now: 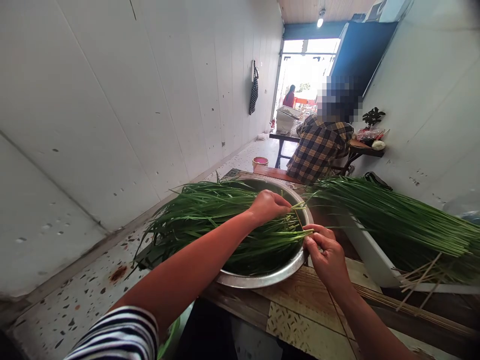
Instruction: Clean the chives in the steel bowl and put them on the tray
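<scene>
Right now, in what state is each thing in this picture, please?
left hand, closed over the bunch of chives.
right hand, pinching the stem ends of that bunch.
bunch of chives, lying across the bowl, leaves past its rim.
bowl, upright on the table.
second pile of chives, lying on the tray, untouched.
doorway, open.
lamp, lit.

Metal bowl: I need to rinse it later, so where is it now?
In the head view the metal bowl sits centre on the wooden table, holding green chives, beneath the left hand and just left of the right hand.
</scene>
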Motion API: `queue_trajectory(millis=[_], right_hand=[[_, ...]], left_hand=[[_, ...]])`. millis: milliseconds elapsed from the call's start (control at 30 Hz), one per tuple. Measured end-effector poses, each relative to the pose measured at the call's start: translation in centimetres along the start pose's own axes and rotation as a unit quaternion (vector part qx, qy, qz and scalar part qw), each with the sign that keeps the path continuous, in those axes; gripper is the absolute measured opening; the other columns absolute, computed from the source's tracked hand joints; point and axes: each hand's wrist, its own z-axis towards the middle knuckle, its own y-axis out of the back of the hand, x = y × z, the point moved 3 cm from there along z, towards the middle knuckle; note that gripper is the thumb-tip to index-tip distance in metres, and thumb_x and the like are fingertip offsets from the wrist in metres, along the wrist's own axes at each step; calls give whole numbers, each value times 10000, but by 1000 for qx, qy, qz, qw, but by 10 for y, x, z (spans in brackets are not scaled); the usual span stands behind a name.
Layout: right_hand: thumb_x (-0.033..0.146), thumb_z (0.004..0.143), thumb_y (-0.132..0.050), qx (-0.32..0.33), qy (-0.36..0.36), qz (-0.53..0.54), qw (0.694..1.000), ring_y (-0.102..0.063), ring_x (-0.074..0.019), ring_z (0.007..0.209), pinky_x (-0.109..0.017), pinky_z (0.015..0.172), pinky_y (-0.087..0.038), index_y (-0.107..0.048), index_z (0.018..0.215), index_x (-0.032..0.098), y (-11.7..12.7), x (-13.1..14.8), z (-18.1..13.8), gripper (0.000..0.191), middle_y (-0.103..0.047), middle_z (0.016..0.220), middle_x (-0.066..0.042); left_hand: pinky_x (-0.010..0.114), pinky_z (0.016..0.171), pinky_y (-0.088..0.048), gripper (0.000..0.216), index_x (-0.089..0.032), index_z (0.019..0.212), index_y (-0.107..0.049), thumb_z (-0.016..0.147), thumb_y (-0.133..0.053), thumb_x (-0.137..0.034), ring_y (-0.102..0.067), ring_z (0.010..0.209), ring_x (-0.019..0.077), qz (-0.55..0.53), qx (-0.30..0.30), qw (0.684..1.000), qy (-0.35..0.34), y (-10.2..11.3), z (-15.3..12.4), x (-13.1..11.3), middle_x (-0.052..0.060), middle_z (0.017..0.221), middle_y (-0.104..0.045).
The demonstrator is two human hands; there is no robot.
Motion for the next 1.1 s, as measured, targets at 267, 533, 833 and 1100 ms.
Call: queue_trajectory(millis=[267,533,833,1100], right_hand=[[297,800,-502,-12,-28,11,999,-519,-265,995,-428,886,-398,-629,569,216,-1,2,1,276,-662,986,-93],[312,799,-489,-22,-46,-2,999,-518,-274,978,-428,852,-403,-650,584,215,-4,2,6,286,-669,965,-101],[322,871,-492,-27,-19,16,999,-536,-233,927,-392,846,-403,-647,659,198,-9,-5,6,290,-619,963,-87],[330,875,-499,-22,-5,18,1000,-533,-236,954,-396,859,-412,-630,652,200,-7,-7,2,289,-606,985,-94]], left_hand=[[223,664,-487,200,-153,829,-772,663,-699,-237,-622,683,132,60,2,998,-37,3,-4,-12,33,735,-729],[204,657,-471,164,-169,799,-779,689,-660,-190,-641,716,143,125,3,992,-32,-3,-15,-28,37,764,-742],[200,589,-435,206,-145,858,-763,671,-684,-181,-557,604,94,-12,127,991,28,-2,-20,-23,19,693,-699],[195,494,-367,151,-92,813,-737,692,-680,-164,-436,488,51,-186,31,978,94,-6,-5,-3,-1,560,-588]])
